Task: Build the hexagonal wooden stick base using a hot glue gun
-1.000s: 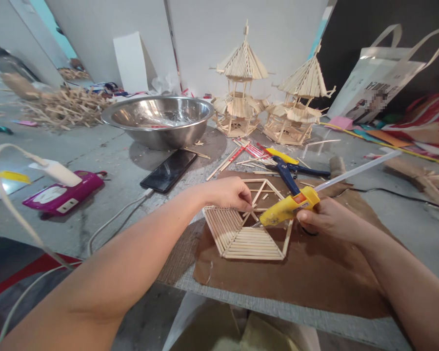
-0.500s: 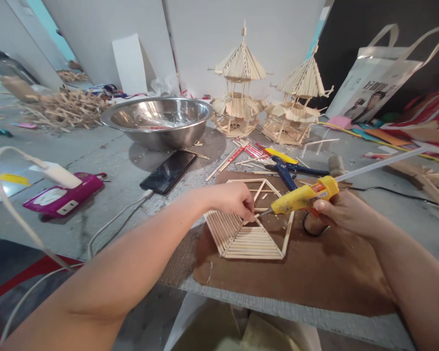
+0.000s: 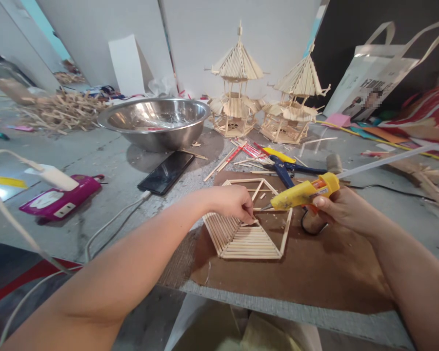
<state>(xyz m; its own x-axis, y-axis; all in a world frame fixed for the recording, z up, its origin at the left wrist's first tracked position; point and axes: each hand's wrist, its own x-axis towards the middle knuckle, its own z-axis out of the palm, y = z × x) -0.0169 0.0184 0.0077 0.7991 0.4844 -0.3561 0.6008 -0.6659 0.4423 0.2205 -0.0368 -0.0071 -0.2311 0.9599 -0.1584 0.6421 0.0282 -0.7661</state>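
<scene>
My right hand (image 3: 334, 204) grips a yellow hot glue gun (image 3: 302, 192), a long clear glue stick jutting from its back. The nozzle points left, just above a six-sided wooden stick frame (image 3: 254, 242) lying flat. Two of the frame's triangular sections are filled with rows of sticks; the others show bare struts. At the frame's centre my left hand (image 3: 237, 202) pinches a short wooden stick (image 3: 251, 224), set at the narrow top of the front section's row. The fingers partly cover that stick and the frame's middle.
A brown board (image 3: 314, 273) lies under the frame. Behind it are blue-handled cutters (image 3: 283, 170), loose sticks, and two stick pagodas (image 3: 237, 73). On the left are a phone (image 3: 166, 173), a steel bowl (image 3: 157, 139), a purple power strip (image 3: 64, 195) and cables.
My left fingers have lowered the short stick against the front row. The glue gun's nozzle has drawn slightly up, away from the fingers. The view has shifted a little.
</scene>
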